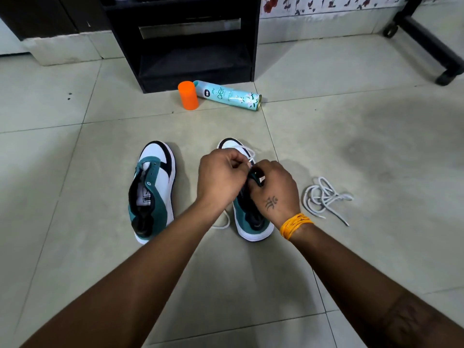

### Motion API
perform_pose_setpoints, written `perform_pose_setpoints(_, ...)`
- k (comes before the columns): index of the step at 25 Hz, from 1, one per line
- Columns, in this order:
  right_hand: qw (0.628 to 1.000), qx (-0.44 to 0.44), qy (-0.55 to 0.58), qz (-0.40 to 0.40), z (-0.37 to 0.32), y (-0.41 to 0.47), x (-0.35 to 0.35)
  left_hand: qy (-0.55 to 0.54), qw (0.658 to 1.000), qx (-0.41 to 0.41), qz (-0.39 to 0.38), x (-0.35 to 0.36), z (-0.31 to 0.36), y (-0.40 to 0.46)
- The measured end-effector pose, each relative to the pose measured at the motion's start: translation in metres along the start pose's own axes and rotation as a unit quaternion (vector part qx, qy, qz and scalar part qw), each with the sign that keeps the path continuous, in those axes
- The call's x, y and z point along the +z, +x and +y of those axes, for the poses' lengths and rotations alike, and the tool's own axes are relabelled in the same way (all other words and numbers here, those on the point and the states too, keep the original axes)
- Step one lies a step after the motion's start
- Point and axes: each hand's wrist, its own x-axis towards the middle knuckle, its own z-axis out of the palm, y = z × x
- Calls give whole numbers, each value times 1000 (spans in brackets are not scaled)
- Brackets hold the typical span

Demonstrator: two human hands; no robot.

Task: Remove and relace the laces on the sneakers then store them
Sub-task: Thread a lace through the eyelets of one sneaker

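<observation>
Two white, teal and black sneakers stand side by side on the tiled floor, toes pointing away from me. The left sneaker (153, 189) has no lace in its eyelets. Over the right sneaker (251, 217) my left hand (221, 179) pinches a white lace (247, 151) that loops over the toe. My right hand (275, 192) grips the teal eyelet flap of that sneaker, with a yellow thread band on its wrist. A piece of the same lace (223, 222) trails on the floor by the heel. A second white lace (324, 197) lies loose in a tangle to the right.
An orange cap (188, 95) stands beside a pale blue spray can (229, 95) lying on its side, in front of a black shelf unit (193, 41). A black frame leg with a castor (442, 54) is at the far right.
</observation>
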Motion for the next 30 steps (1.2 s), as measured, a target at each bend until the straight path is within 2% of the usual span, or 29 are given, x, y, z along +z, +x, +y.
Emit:
perform_pose_setpoints(4, 1000, -4, 0, 24, 4, -4, 6, 79, 995, 55, 9, 14, -4, -12)
perform_pose_setpoints(15, 997, 20, 53, 46, 8, -7, 11, 316, 945, 84, -7, 9, -5, -8)
perform_pose_setpoints(17, 996, 27, 75, 45, 9, -8, 11, 307, 950, 60, -10, 12, -7, -8)
perform_pose_setpoints(20, 994, 29, 99, 44, 10, -8, 10, 226, 974, 13, 10, 18, -9, -8)
perform_pose_setpoints(23, 990, 33, 133, 40, 9, -11, 9, 173, 985, -19, 19, 22, -9, -8)
perform_pose_setpoints(30, 986, 17, 166, 23, 11, -12, 5, 190, 981, -39, 18, 27, -9, -1)
